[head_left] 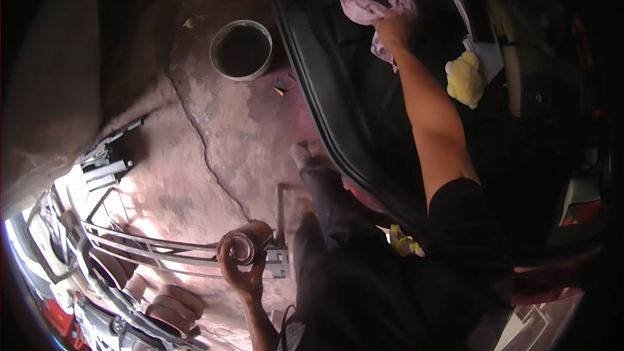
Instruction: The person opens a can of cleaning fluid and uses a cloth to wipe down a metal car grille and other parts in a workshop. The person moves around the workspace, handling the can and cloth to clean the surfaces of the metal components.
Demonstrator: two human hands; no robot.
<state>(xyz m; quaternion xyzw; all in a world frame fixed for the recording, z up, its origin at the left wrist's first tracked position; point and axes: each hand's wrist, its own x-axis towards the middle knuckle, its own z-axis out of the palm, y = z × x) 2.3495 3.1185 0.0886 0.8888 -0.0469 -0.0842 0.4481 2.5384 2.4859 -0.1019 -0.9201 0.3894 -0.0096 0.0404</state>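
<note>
My left hand (243, 278) is wrapped round a brown cylindrical can (261, 233), held out over the floor by my legs; its round end faces up toward me. My right arm reaches far into the dark open boot of a car (364, 117). There, my right hand (394, 30) is closed on a crumpled pinkish cloth (363, 10), which spreads out around the fingers against the dark lining. A yellow plush toy (465, 81) lies to the right of that forearm, beside some white papers (487, 58).
A round bucket (241, 50) with a dark inside stands on the cracked reddish floor, near a small flat scrap (284, 83). The boot's raised rubber-lined edge (318, 107) runs between floor and boot. A long metal frame (162, 250) lies at lower left, with more parts behind it.
</note>
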